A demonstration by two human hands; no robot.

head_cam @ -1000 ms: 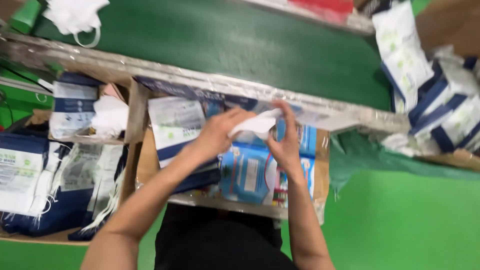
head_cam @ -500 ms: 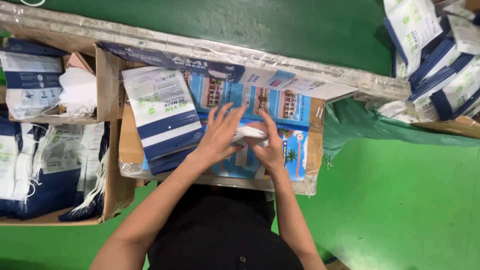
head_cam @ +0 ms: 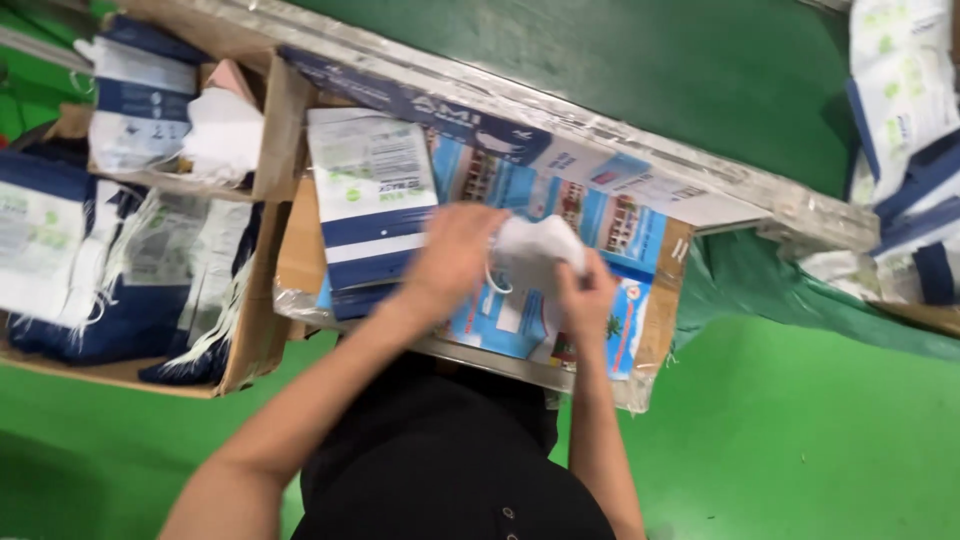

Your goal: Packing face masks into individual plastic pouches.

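A head-worn camera looks down on a person's two bare forearms reaching over a flat cardboard board (head_cam: 300, 250) covered with a blue printed sheet (head_cam: 590, 225). Both hands meet near the middle of that board, around a white folded face mask (head_cam: 535, 250). The left hand (head_cam: 450, 258) has its fingers curled over the mask's left side, where a thin white ear loop (head_cam: 493, 280) hangs free. The right hand (head_cam: 588, 295) pinches the mask's lower right edge; the picture is blurred, so the exact grip is unclear. On the board's left half, touching the left hand, lies a stack of white and navy flat packets (head_cam: 372, 200). Off the board's left edge sits an open cardboard box (head_cam: 255, 340) filled with similar packets and loose masks. More packets (head_cam: 900, 90) lie piled at the far right, past a green surface (head_cam: 620, 50).
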